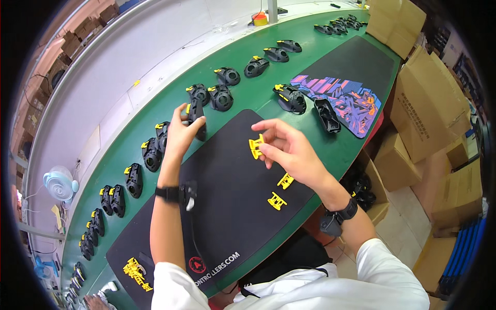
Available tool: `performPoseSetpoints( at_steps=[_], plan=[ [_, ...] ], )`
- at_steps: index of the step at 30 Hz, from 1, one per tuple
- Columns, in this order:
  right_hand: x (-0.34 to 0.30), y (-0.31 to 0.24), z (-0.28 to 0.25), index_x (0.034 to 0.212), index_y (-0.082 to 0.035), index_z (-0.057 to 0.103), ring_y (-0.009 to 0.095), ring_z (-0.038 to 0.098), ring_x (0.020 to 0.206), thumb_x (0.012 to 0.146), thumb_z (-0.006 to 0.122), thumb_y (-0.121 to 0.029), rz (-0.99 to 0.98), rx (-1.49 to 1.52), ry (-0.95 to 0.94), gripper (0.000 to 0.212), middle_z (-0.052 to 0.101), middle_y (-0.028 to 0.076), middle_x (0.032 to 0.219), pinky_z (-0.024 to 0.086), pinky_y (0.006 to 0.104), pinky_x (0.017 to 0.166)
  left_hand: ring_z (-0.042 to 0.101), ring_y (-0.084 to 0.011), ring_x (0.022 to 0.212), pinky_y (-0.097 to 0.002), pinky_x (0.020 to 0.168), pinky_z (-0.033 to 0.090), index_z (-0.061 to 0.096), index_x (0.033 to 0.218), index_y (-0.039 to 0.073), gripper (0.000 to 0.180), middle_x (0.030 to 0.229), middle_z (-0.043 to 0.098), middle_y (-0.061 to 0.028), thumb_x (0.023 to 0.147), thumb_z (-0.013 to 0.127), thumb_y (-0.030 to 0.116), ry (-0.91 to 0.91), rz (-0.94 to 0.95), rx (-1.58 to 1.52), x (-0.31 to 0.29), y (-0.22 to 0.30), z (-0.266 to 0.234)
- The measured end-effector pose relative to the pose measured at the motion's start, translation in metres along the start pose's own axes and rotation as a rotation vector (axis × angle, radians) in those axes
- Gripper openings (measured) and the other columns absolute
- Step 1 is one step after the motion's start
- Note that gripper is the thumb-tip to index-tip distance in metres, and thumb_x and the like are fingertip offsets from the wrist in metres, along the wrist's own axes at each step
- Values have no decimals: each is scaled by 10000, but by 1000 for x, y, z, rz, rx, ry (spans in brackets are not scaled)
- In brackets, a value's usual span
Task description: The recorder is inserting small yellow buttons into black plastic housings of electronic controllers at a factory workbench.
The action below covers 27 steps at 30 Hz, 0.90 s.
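My left hand [181,133] is closed around a black plastic shell [197,114] with a yellow piece at its top, at the far edge of the black mat [227,201]. Over the mat, my right hand [292,150] pinches a yellow plastic clip [254,146] between thumb and fingers, apart from the shell. Below that hand lie two loose clips, one nearer [277,201] and one partly beside the wrist [284,180]. A heap of yellow clips [136,275] sits at the mat's left end. Two shells [220,97] [198,93] stand just beyond my left hand.
Black shells with yellow pieces line the green table [289,64] along its far side. A shell [290,98] and an open black part [327,115] lie by a patterned mat [356,111]. Cardboard boxes [429,111] crowd the right. Another person's hand [96,303] shows at lower left.
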State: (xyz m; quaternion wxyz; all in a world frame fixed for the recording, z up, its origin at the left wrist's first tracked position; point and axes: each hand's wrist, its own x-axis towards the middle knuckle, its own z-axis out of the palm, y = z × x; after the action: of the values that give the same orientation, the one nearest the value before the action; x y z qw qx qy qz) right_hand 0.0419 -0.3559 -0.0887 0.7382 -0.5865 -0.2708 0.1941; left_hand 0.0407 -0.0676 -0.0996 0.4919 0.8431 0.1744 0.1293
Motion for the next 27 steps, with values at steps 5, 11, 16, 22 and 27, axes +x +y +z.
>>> performPoseSetpoints(
  at_steps=[5,11,16,22,27],
  plan=[
    [15,-10,35,1080,17,667,106,678,844,918,684,-21,-145,-199,42,167,706,57,949,556,259,711,564,-223,1242,-381,1051,463,321,1534,50,865,1335,535,-96,791,764,45,-320,293,-875,-88,26,6],
    [1,-23,54,977,-24,721,154,709,758,846,733,14,-408,-363,221,138,716,78,863,556,270,645,516,-216,1292,-399,1103,430,229,1560,49,984,1366,496,-91,758,798,10,-372,418,-775,-127,46,9],
    [-2,-25,57,933,-40,734,155,658,664,827,748,17,-589,-601,279,121,704,64,843,507,271,569,494,-213,1315,-412,1115,424,213,1569,55,984,1406,455,-83,772,786,4,-401,429,-841,-129,41,15],
    [0,-25,65,925,-44,736,159,628,627,810,754,29,-643,-718,319,137,688,59,826,476,272,530,476,-213,1334,-410,1123,405,174,1594,74,990,1423,457,-72,804,768,5,-375,466,-832,-129,37,15],
    [4,-20,67,925,-36,727,162,629,629,807,749,43,-697,-726,330,143,673,59,840,482,282,534,470,-214,1340,-408,1120,403,168,1598,70,992,1432,450,-87,813,771,11,-373,464,-868,-130,36,15]
  ],
)
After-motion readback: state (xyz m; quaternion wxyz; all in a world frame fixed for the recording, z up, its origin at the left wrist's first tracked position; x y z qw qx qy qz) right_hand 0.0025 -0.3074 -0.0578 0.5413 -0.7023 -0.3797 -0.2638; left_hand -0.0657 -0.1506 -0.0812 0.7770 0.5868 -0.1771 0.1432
